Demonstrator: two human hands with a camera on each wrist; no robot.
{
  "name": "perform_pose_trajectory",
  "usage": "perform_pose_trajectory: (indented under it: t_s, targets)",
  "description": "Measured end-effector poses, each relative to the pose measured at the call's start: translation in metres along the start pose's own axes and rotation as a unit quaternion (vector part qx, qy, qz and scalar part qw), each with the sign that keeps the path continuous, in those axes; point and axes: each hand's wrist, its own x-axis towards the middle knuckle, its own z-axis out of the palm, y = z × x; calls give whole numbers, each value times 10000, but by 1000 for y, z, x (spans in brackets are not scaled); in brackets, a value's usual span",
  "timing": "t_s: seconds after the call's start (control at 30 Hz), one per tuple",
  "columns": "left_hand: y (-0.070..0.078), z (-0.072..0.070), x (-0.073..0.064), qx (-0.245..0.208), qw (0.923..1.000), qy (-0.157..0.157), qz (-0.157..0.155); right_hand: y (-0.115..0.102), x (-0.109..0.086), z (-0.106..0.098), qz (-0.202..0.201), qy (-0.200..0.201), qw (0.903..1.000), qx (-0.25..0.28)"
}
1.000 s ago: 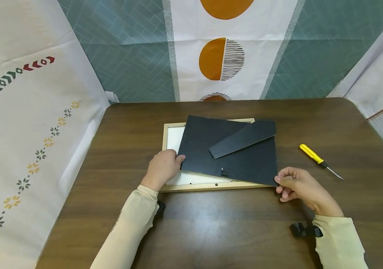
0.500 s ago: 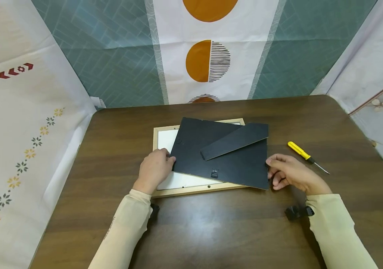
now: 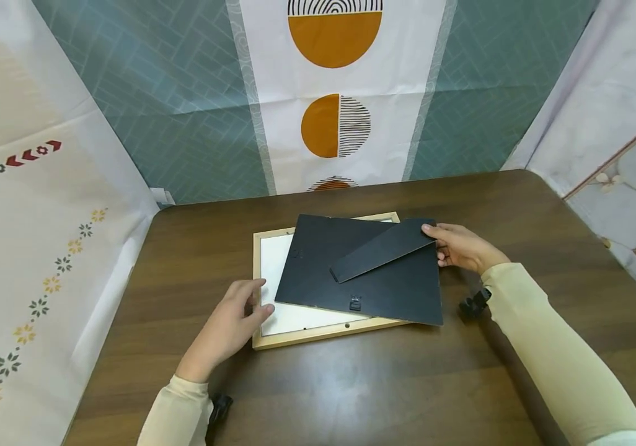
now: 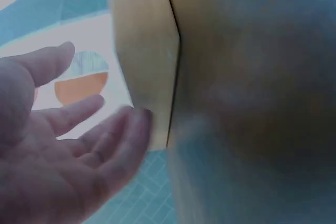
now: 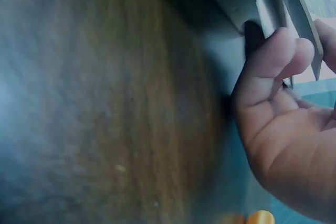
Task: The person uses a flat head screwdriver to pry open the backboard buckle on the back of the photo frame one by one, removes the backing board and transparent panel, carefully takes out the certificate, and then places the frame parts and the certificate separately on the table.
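Note:
A pale wooden picture frame (image 3: 309,336) lies on the table with a white sheet (image 3: 274,257) showing inside it. Across it, turned at an angle, rests a black backing board (image 3: 393,292) with a hinged easel leg (image 3: 379,251). My right hand (image 3: 460,246) pinches the board at its upper right side, thumb on top of the leg's end and fingers beneath. Beside the frame's left edge is my left hand (image 3: 225,328), fingers spread and holding nothing. The left wrist view shows those fingers (image 4: 126,150) close to the frame's side.
The brown wooden table (image 3: 346,396) reaches back to a teal and white cloth (image 3: 184,124). White patterned cloth (image 3: 44,248) hangs at the left. A yellow-orange handle end (image 5: 260,217) shows at the bottom of the right wrist view.
My left hand has let go of the board's left edge and drawn back. My right hand has moved up from the lower right corner to the upper right side.

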Motion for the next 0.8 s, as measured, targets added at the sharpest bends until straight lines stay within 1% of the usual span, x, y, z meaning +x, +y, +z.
perform_pose_trajectory:
  t_s: [0.07, 0.17, 0.3, 0.4, 0.47, 0.67, 0.8]
  targets:
    - [0, 2, -11, -178, 9996, -204, 19, 3, 2, -5, -8, -55, 9999, 159]
    - [-1, 5, -23, -219, 9983, -546, -21, 8, 5, -9, -57, -55, 9995, 319]
    - [-3, 7, -31, -123, 9967, -797, -93, 12, 10, -5, -344, 27, 9993, 132]
    - [-5, 6, -35, -132, 9963, -832, -152, 13, 14, 0, -523, 85, 9986, 40]
    - [-7, 6, -38, -149, 9961, -846, -202, 12, 16, 2, -557, 114, 9983, 80]
    - [-11, 7, -40, -190, 9956, -877, -285, 7, 11, -1, -560, -123, 9974, 444]
    - [-11, 8, -37, -138, 9958, -882, -208, 4, 6, -8, -663, -225, 9959, 575]
